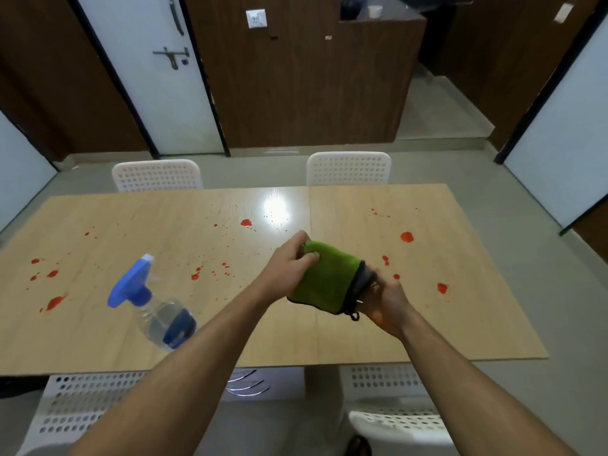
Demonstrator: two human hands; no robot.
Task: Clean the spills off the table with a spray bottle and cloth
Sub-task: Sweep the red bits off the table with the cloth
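A folded green cloth [325, 279] with a black edge is held above the middle of the light wooden table [230, 330]. My left hand [289, 263] pinches its far top corner. My right hand [385, 299] grips its near right end from below. A clear spray bottle [154, 304] with a blue trigger head stands on the table to the left of my arms, apart from both hands. Red spills dot the tabletop: large blobs at the right [407, 237], one near the centre back [246, 222], and several at the far left [54, 302].
Two white perforated chairs stand behind the table's far edge, at the left [157, 175] and at the right [348, 167]. More white chairs [79, 406] are tucked under the near edge. Doors and wood panelling line the wall beyond.
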